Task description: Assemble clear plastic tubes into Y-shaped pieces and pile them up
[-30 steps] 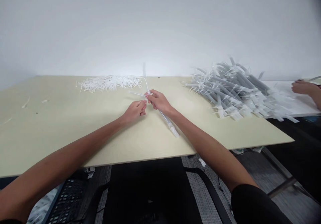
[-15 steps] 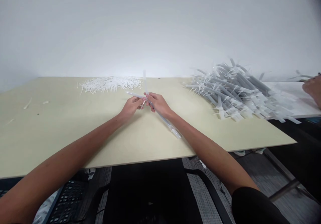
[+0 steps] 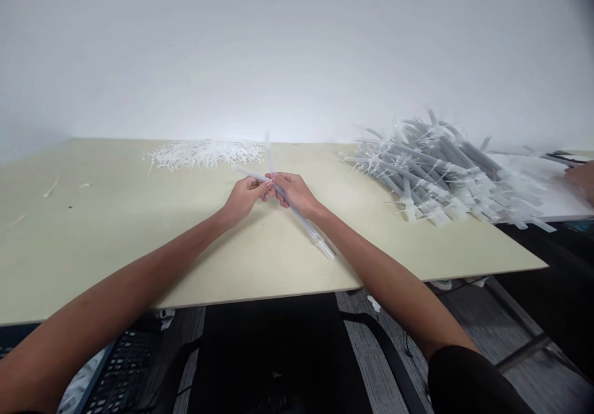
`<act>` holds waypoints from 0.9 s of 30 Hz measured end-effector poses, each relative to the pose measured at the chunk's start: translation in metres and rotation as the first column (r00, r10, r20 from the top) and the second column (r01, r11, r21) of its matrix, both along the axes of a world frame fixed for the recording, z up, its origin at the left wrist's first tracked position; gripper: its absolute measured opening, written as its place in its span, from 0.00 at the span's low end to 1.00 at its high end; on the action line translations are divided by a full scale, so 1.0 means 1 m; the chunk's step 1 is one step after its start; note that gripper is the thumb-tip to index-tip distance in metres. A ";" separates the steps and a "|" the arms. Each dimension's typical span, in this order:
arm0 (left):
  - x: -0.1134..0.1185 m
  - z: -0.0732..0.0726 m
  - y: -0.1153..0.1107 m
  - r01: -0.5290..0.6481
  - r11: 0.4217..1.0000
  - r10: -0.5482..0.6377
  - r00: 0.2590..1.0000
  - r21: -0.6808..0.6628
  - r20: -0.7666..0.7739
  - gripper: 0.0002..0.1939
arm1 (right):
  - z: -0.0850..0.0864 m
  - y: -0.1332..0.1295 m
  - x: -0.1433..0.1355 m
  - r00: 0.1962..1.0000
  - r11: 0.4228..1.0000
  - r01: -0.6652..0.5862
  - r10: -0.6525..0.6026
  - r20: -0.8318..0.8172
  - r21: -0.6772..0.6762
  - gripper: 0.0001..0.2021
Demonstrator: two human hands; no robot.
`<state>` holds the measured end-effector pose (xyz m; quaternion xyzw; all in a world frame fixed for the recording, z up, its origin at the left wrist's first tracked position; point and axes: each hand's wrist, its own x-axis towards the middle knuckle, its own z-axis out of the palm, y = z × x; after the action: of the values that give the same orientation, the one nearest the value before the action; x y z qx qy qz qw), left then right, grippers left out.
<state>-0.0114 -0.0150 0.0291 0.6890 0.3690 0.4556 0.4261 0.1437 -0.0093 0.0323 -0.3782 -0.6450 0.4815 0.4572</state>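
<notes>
The clear tubing (image 3: 305, 222) slants out below the right hand (image 3: 296, 192) gripping it, the left hand (image 3: 244, 197) pinching it just beside.

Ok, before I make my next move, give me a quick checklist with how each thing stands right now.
1. Right hand closed on the clear tubing: ok.
2. Left hand brought in to the right hand's fingertips: ok.
3. Left hand's grip firm: cannot tell, the fingers hide what they pinch.
4. Heap of thin white pieces apart from your hands: ok, it lies farther back, to the left.
5. Pile of gray tubes wholly within the table: not ok, some ends jut past its right edge.
6. Other person's hand away from yours: ok, far right.
</notes>
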 end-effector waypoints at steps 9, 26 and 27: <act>0.000 0.003 -0.002 -0.044 0.996 0.047 0.998 0.082 -0.035 0.15 | 0.008 -0.006 0.001 0.968 0.969 -0.121 0.067 -0.242 -0.216 0.14; 0.000 -0.010 0.001 0.007 0.997 -0.016 0.993 -0.072 -0.117 0.22 | 0.002 0.002 0.002 0.950 0.965 -0.111 0.033 -0.309 -0.237 0.09; 0.001 -0.008 0.000 -0.009 0.998 0.000 0.991 -0.065 -0.134 0.22 | 0.001 0.002 0.000 0.962 0.977 -0.078 0.021 -0.271 -0.201 0.09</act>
<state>-0.0108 -0.0152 0.0207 0.7031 0.4129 0.3968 0.4215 0.1438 -0.0075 0.0338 -0.3396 -0.5323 0.6046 0.4856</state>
